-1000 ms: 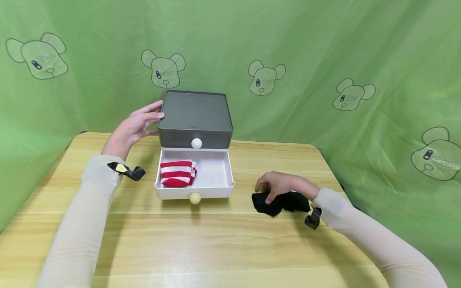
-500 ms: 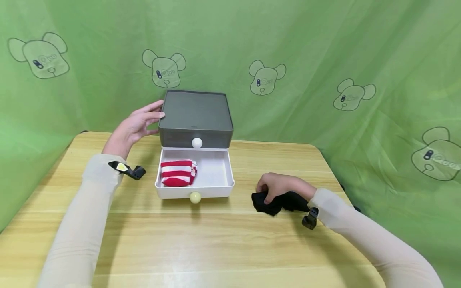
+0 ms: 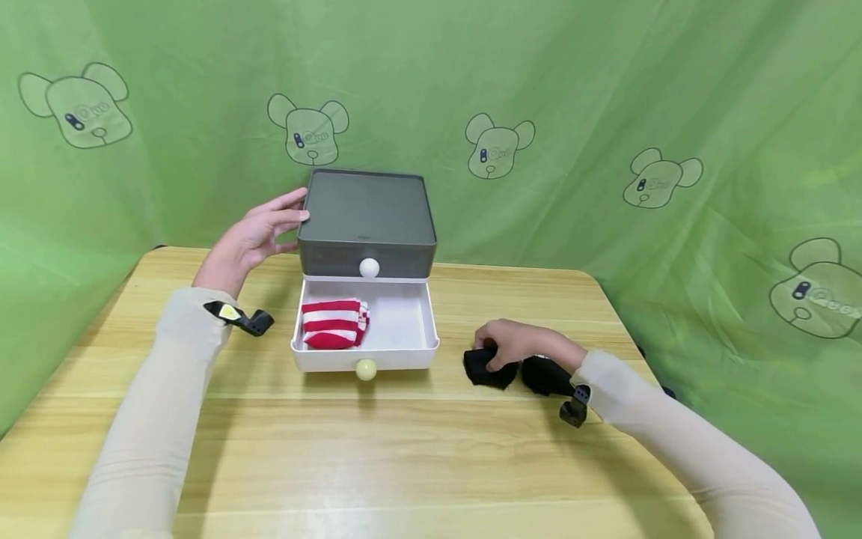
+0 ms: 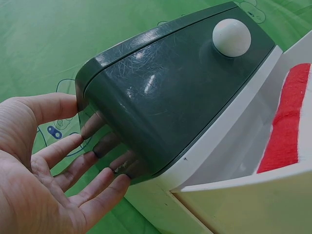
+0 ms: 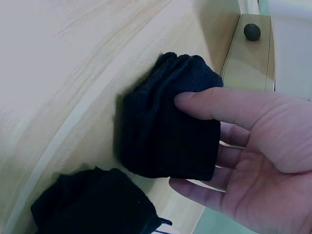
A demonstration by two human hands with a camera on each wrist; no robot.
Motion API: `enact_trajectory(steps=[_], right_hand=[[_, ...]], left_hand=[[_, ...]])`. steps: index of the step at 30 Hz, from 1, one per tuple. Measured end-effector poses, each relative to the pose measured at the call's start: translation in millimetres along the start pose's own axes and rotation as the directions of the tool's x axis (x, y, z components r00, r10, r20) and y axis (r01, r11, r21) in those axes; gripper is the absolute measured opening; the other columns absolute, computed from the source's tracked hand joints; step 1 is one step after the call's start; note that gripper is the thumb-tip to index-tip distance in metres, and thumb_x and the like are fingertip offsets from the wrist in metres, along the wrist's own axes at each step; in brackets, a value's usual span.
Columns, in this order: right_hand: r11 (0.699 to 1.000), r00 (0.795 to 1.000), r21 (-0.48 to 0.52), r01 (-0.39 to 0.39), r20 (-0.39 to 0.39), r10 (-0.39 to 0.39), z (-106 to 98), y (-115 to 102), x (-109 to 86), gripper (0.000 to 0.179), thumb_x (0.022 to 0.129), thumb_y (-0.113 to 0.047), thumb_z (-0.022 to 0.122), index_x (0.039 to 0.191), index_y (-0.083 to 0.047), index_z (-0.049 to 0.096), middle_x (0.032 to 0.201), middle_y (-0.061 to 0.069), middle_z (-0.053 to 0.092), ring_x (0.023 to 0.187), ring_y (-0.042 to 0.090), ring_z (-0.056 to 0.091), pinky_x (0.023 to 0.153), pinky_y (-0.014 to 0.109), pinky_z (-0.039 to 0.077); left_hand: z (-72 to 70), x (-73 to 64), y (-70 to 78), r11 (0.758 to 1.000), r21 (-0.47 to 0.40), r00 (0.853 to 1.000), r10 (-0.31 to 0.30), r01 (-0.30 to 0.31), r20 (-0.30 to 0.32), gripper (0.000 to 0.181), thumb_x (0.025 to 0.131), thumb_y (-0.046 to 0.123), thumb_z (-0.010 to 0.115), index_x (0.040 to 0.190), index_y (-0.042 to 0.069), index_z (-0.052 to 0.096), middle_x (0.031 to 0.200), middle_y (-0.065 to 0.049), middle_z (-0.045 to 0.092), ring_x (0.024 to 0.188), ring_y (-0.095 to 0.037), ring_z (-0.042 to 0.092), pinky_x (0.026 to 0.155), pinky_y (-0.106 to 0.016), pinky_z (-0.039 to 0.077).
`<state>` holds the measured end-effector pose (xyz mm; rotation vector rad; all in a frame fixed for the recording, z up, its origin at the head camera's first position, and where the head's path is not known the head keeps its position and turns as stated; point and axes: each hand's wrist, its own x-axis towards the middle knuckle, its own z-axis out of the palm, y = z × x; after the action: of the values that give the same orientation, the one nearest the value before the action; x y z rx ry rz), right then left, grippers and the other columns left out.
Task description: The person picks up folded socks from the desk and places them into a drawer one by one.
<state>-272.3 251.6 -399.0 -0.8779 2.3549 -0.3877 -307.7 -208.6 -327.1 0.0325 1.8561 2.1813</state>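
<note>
My right hand [image 3: 520, 343] pinches a folded black sock [image 5: 170, 131] between the thumb and the fingers, low over the table. Beside it, on the wrist side, a second black sock [image 3: 544, 376] lies on the wood, partly hidden by the arm. My left hand [image 3: 248, 241] rests its fingertips on the left side of a grey-topped drawer box [image 3: 367, 209]; the left wrist view shows its fingers extended against the dark upper part. The white lower drawer [image 3: 397, 361] is pulled out. Folded red-and-white striped socks [image 3: 330, 323] lie in its left half.
The box's upper drawer is closed and has a white round knob [image 3: 369, 268]; the lower one has a yellowish knob [image 3: 366, 369]. A wooden table [image 3: 377, 457] carries everything. Green cloth with bear drawings [image 3: 498, 150] hangs behind and at the sides.
The right hand has drawn the pinched black sock slightly left and away from the other black sock, so a gap shows between them. The left hand keeps its place on the box.
</note>
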Motion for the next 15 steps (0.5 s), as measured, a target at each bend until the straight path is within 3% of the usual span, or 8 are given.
enact_trajectory(steps=[8,15], right_hand=[[1.000,0.998,-0.015,0.010,-0.054,-0.011,-3,-4,2.0,0.022,0.086,-0.001,0.075,0.102,-0.003,0.061,0.093,0.007,0.065,0.081,0.015,0.053,0.072,0.027,0.045],[0.997,0.996,-0.070,0.031,-0.077,-0.036,-10,-2,1.4,0.025,0.087,-0.005,0.077,0.111,0.000,0.070,0.105,0.011,0.073,0.096,0.021,0.067,0.081,0.033,0.056]], left_hand=[[-0.9,0.8,-1.2,1.000,-0.014,1.000,0.002,-0.002,-0.001,0.072,0.100,0.018,0.066,0.160,0.032,0.030,0.130,0.013,0.057,0.142,-0.018,0.038,0.128,-0.057,0.017],[-1.2,0.8,-1.2,1.000,-0.006,1.000,0.004,-0.004,0.000,0.072,0.100,0.018,0.066,0.160,0.032,0.030,0.134,0.012,0.055,0.146,-0.020,0.035,0.129,-0.057,0.016]])
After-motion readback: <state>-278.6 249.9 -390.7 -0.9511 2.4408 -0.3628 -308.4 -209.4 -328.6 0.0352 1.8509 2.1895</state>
